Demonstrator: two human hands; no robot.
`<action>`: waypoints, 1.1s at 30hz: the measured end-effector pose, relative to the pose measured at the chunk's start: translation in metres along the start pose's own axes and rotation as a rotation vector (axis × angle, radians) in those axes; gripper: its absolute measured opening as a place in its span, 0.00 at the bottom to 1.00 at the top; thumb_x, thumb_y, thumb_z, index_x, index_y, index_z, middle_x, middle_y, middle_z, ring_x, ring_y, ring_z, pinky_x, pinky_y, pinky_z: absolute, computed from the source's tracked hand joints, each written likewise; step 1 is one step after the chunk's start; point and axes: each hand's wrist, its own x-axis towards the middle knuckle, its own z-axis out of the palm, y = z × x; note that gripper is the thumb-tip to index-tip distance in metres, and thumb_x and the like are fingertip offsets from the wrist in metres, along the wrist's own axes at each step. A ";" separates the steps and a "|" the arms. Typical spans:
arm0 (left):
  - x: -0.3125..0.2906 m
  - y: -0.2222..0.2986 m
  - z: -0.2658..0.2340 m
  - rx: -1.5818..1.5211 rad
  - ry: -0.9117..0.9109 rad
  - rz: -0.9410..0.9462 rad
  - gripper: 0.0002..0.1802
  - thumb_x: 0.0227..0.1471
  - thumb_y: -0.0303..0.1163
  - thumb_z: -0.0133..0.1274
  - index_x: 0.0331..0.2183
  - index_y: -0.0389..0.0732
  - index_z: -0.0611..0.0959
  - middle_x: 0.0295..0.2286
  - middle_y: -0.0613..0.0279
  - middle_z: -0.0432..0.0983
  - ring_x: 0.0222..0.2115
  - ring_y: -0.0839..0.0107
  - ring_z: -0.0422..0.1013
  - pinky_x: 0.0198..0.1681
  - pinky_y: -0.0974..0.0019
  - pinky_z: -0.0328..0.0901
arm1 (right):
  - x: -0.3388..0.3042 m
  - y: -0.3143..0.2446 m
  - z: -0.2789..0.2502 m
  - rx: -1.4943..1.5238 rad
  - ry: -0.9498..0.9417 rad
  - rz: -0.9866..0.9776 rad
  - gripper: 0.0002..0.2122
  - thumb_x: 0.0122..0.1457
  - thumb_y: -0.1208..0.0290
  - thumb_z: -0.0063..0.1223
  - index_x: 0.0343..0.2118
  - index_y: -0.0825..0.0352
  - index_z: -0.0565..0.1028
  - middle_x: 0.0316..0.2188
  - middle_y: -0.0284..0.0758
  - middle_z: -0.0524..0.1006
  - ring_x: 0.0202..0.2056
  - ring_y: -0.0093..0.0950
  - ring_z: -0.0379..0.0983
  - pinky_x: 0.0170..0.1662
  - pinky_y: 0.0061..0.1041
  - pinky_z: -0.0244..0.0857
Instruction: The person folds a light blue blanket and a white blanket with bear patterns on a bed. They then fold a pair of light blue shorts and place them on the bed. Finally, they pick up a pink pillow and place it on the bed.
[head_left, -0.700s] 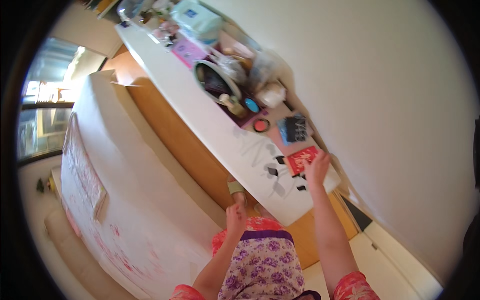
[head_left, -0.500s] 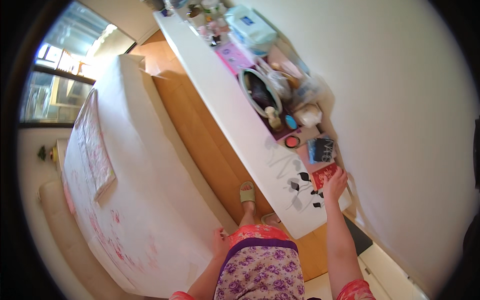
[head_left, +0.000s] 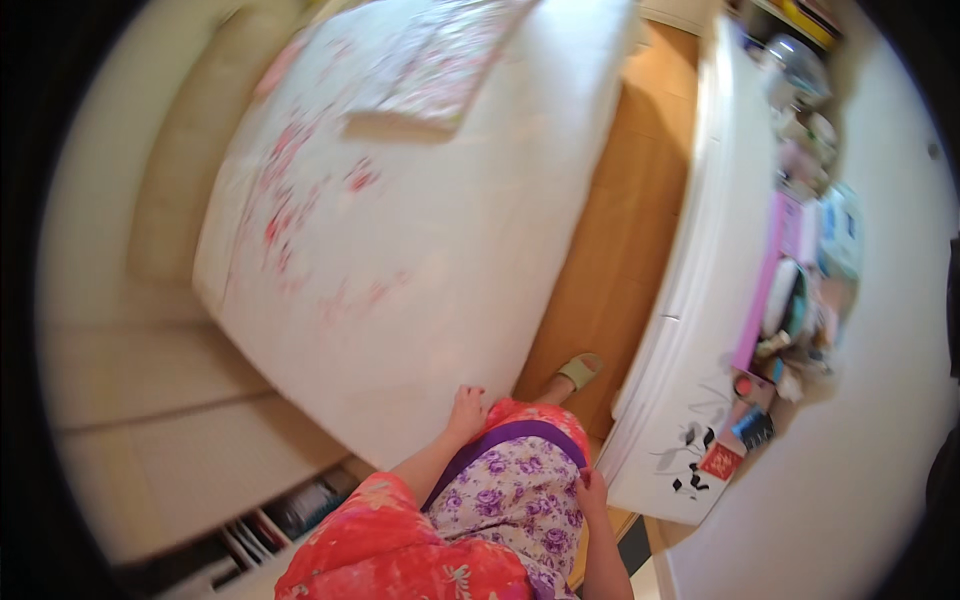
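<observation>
My left hand [head_left: 466, 412] hangs over the corner of the bed [head_left: 430, 330], its fingers loosely bent and a little apart, holding nothing I can see. Beside the right edge of my purple-flowered apron [head_left: 515, 495], my right hand [head_left: 592, 492] hangs low. Its fingers are partly hidden against the cloth, so I cannot see if they grip it. A red packet [head_left: 720, 461] lies on the white cabinet top [head_left: 655, 475], beyond my right hand and apart from it. Next to it are a dark blue-and-black pouch [head_left: 753, 428] and a small round pink compact [head_left: 742, 386].
A folded floral blanket [head_left: 430, 75] rests on the bed. Wooden floor [head_left: 620, 230] runs between bed and cabinet, with my slippered foot [head_left: 580, 371] on it. Along the wall stand a wipes pack [head_left: 840, 232] and several bottles and bags. Open shelving [head_left: 265, 535] sits at lower left.
My right hand has left the red packet and come back beside the apron. The view has turned left toward the bed; my left hand stays near the bed's edge.
</observation>
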 end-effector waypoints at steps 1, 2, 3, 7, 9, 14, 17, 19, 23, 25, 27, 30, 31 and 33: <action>-0.009 -0.009 0.001 0.078 0.071 -0.037 0.23 0.39 0.27 0.49 0.42 0.35 0.68 0.42 0.42 0.59 0.42 0.48 0.59 0.46 0.56 0.57 | -0.008 -0.003 0.005 0.031 -0.030 0.035 0.08 0.47 0.75 0.47 0.32 0.69 0.69 0.26 0.38 0.72 0.28 0.29 0.69 0.33 0.24 0.63; -0.020 -0.018 0.000 0.161 0.136 -0.072 0.25 0.38 0.28 0.49 0.43 0.36 0.67 0.44 0.42 0.57 0.44 0.47 0.57 0.46 0.55 0.56 | -0.016 0.000 0.010 0.053 -0.047 0.021 0.09 0.47 0.75 0.48 0.32 0.69 0.69 0.25 0.37 0.72 0.28 0.28 0.69 0.33 0.24 0.63; -0.035 -0.029 0.003 0.241 0.194 -0.098 0.27 0.38 0.28 0.50 0.45 0.37 0.66 0.47 0.41 0.55 0.46 0.46 0.56 0.47 0.53 0.55 | -0.027 0.010 0.012 0.075 -0.053 0.011 0.09 0.47 0.74 0.48 0.32 0.69 0.69 0.25 0.37 0.72 0.28 0.27 0.69 0.33 0.23 0.63; -0.091 -0.045 0.006 0.337 0.072 0.016 0.33 0.37 0.32 0.50 0.49 0.40 0.63 0.52 0.43 0.48 0.50 0.44 0.51 0.46 0.47 0.55 | -0.076 0.082 0.002 -0.054 0.032 0.015 0.08 0.47 0.73 0.48 0.31 0.69 0.70 0.22 0.36 0.73 0.24 0.24 0.70 0.29 0.21 0.64; -0.118 -0.070 0.010 0.354 -0.044 0.233 0.31 0.37 0.33 0.50 0.48 0.40 0.65 0.49 0.44 0.54 0.50 0.49 0.54 0.44 0.49 0.58 | -0.118 0.126 -0.003 -0.003 0.073 0.213 0.08 0.46 0.73 0.48 0.30 0.69 0.70 0.21 0.37 0.73 0.23 0.25 0.71 0.28 0.23 0.65; -0.097 -0.168 -0.006 0.405 0.417 -0.131 0.21 0.46 0.28 0.38 0.46 0.38 0.66 0.43 0.53 0.64 0.45 0.62 0.60 0.47 0.59 0.55 | -0.213 0.201 -0.016 -0.420 -0.148 0.432 0.14 0.47 0.64 0.48 0.35 0.67 0.70 0.31 0.42 0.73 0.32 0.35 0.69 0.36 0.32 0.63; -0.083 -0.224 -0.015 0.693 0.472 -0.179 0.20 0.47 0.29 0.37 0.45 0.38 0.66 0.44 0.56 0.64 0.46 0.61 0.59 0.48 0.56 0.53 | -0.235 0.175 -0.012 -0.444 -0.210 0.479 0.16 0.47 0.63 0.48 0.38 0.66 0.70 0.34 0.46 0.72 0.39 0.40 0.68 0.42 0.35 0.61; -0.077 -0.232 -0.021 0.825 0.306 -0.224 0.20 0.48 0.30 0.37 0.45 0.39 0.66 0.45 0.56 0.63 0.47 0.60 0.57 0.48 0.54 0.53 | -0.237 0.176 0.004 -0.293 -0.184 0.466 0.14 0.48 0.68 0.45 0.38 0.67 0.70 0.31 0.45 0.73 0.36 0.40 0.69 0.40 0.33 0.62; -0.054 -0.225 -0.035 0.892 0.254 -0.090 0.20 0.48 0.31 0.38 0.45 0.38 0.66 0.42 0.54 0.64 0.46 0.57 0.58 0.48 0.52 0.52 | -0.201 0.120 0.018 -0.280 -0.106 0.201 0.13 0.49 0.69 0.45 0.37 0.67 0.70 0.32 0.43 0.73 0.35 0.36 0.70 0.39 0.31 0.63; -0.050 -0.232 -0.042 0.912 0.320 -0.034 0.20 0.48 0.32 0.38 0.44 0.38 0.67 0.39 0.53 0.65 0.43 0.57 0.60 0.48 0.51 0.52 | -0.183 0.082 0.027 -0.292 -0.059 0.067 0.13 0.49 0.68 0.46 0.37 0.67 0.70 0.32 0.42 0.73 0.35 0.35 0.70 0.38 0.29 0.63; -0.051 -0.241 -0.042 0.903 0.270 -0.082 0.20 0.47 0.33 0.38 0.44 0.38 0.67 0.37 0.53 0.66 0.41 0.58 0.62 0.47 0.49 0.52 | -0.167 0.046 0.029 -0.184 -0.078 0.072 0.13 0.49 0.68 0.47 0.37 0.68 0.70 0.32 0.42 0.73 0.36 0.34 0.70 0.38 0.29 0.63; -0.073 -0.225 -0.029 0.883 0.056 -0.041 0.18 0.48 0.33 0.38 0.42 0.38 0.68 0.36 0.53 0.67 0.39 0.57 0.63 0.45 0.47 0.53 | -0.164 0.030 0.038 -0.148 -0.051 0.014 0.13 0.49 0.68 0.47 0.37 0.68 0.69 0.32 0.42 0.73 0.35 0.33 0.69 0.38 0.29 0.63; -0.092 -0.228 -0.016 0.917 0.046 -0.018 0.17 0.48 0.33 0.38 0.41 0.39 0.69 0.36 0.53 0.67 0.39 0.57 0.63 0.44 0.47 0.54 | -0.163 0.027 0.043 -0.160 -0.055 -0.023 0.14 0.48 0.68 0.47 0.37 0.68 0.69 0.32 0.42 0.73 0.35 0.33 0.69 0.37 0.28 0.63; -0.150 -0.231 0.021 0.848 -0.065 -0.021 0.17 0.47 0.32 0.39 0.40 0.39 0.70 0.35 0.55 0.68 0.37 0.58 0.65 0.43 0.47 0.56 | -0.169 0.060 0.059 -0.159 -0.111 0.060 0.15 0.48 0.67 0.47 0.39 0.68 0.68 0.32 0.43 0.73 0.35 0.33 0.69 0.38 0.29 0.63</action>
